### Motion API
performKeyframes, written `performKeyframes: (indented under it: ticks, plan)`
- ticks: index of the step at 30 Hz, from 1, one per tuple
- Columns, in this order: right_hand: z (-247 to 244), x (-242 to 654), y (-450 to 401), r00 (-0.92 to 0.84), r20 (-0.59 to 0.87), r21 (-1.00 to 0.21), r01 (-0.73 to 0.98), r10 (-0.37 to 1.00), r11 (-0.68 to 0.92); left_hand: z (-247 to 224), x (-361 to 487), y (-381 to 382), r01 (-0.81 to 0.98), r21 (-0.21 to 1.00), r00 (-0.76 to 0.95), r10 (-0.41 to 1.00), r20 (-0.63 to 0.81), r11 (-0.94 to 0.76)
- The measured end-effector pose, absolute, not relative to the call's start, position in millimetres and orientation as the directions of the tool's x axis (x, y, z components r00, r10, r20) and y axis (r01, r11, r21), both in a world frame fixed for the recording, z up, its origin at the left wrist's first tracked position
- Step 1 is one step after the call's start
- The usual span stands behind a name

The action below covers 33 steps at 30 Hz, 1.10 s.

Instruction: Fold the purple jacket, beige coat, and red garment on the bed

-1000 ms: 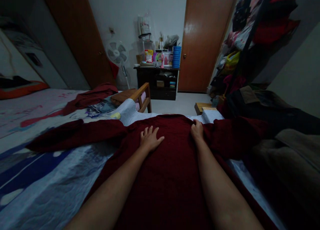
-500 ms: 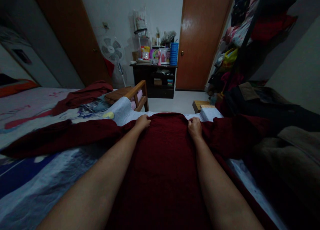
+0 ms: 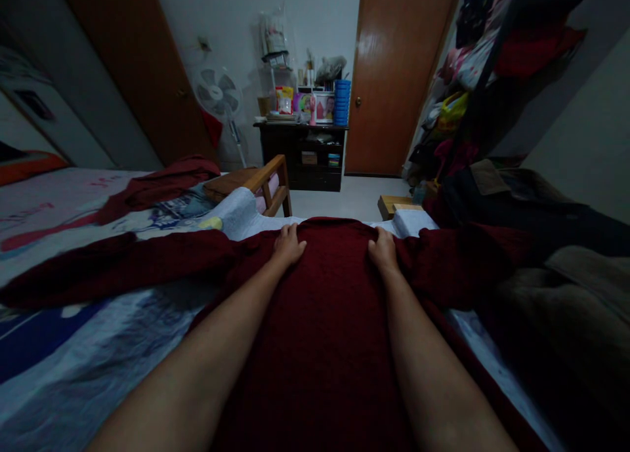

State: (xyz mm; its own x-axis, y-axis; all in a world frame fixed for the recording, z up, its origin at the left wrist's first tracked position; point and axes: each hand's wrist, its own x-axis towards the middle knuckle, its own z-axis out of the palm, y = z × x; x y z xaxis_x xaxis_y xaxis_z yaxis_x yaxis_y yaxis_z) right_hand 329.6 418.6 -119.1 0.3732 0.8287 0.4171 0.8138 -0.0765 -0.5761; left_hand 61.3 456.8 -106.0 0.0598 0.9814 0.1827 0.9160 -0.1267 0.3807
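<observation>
A dark red long-sleeved garment (image 3: 335,321) lies spread on the bed, its collar end at the far edge and its sleeves stretched out to both sides. My left hand (image 3: 289,245) rests on its left shoulder area, fingers laid forward and thumb apart. On the opposite shoulder, my right hand (image 3: 382,250) touches the cloth with the thumb held away from the fingers; its fingertips are partly hidden. Under the garment is a light blue-grey bed cover (image 3: 132,347).
Left on the bed lie a rust-red garment (image 3: 162,186) and other clothes. Dark folded clothes (image 3: 531,209) and a grey-brown cloth (image 3: 585,288) are piled at right. Beyond the bed stand a wooden chair (image 3: 270,180), a fan (image 3: 219,94) and a dark cabinet (image 3: 280,153).
My left hand has let go of its pinch at the garment's shoulder, moved slightly right and spread. My right hand has loosened, its thumb now apart. The garment has barely moved.
</observation>
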Motion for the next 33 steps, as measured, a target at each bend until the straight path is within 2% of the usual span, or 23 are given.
performKeyframes:
  ticks: [5, 10, 15, 20, 28, 33]
  plan:
    - [-120, 310, 411, 0.248, 0.242, -0.405, 0.904, 0.938, -0.135, -111, 78, 426, 0.965, 0.208, 0.142, 0.984, 0.104, -0.161]
    - [-121, 301, 407, 0.198, 0.072, -0.283, 0.944, 0.977, -0.171, -111, 73, 404, 0.937, 0.175, 0.304, 0.953, 0.014, -0.302]
    - [-121, 301, 405, 0.258, 0.116, -0.236, 0.945, 0.959, -0.226, -109, 45, 394, 0.952, 0.152, 0.268, 0.963, -0.003, -0.265]
    - [-112, 296, 394, 0.242, 0.142, -0.245, 0.948, 0.960, -0.203, -105, 23, 366, 0.977, 0.119, 0.185, 0.982, -0.044, -0.178]
    - [-111, 266, 326, 0.026, 0.106, -0.221, 0.975, 0.994, -0.002, -111, -1, 311, 0.984, 0.113, 0.141, 0.990, -0.013, -0.139]
    - [-111, 298, 298, 0.135, 0.030, -0.196, 0.972, 0.990, -0.126, -107, -30, 309, 0.979, 0.128, 0.161, 0.987, -0.008, -0.159]
